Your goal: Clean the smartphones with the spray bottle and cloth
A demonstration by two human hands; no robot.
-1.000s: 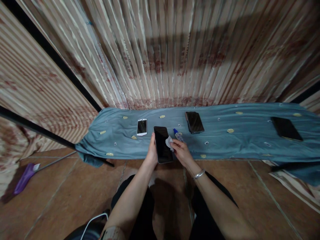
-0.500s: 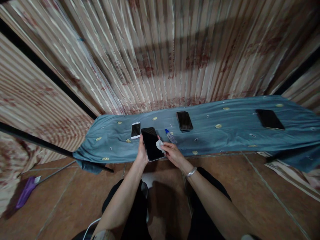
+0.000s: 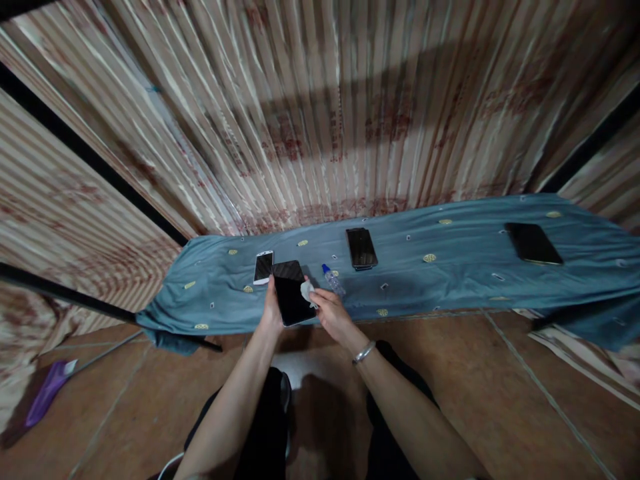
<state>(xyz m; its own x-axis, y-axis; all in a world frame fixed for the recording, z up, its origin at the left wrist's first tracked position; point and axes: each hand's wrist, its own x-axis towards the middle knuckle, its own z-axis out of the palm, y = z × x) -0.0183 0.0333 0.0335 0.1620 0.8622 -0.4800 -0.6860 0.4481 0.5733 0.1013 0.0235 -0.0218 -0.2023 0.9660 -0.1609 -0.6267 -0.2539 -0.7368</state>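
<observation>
While both forearms reach up from the bottom of the frame toward its centre, we see the left hand [image 3: 271, 312] gripping a black phone [image 3: 292, 299] by its left edge, the fingers wrapped behind it and the thumb lying along the side. This phone sits tilted, its dark screen facing us, just at the near edge of the blue cloth [image 3: 450, 280] that covers the tabletop. Our right hand [image 3: 333, 315] comes in from the lower right, wrist bent inward and ringed by a silver bracelet [image 3: 363, 352]; its fingers are pinched closed on a small white wipe [image 3: 306, 291], which is pressed against the phone's right edge.

Counting phones, we find four: the held one, a white phone [image 3: 263, 267] lying just beside it to the upper left, a dark phone [image 3: 361, 248] lying near the middle of the cloth, and another dark phone [image 3: 533, 243] well apart at the right of the frame. We count one small clear bottle with a blue cap [image 3: 333, 281], lying on its side just right of the wipe. One purple object [image 3: 43, 403] lies on the brown floor at the lower left. A corrugated wall [image 3: 320, 113] fills the upper frame.
</observation>
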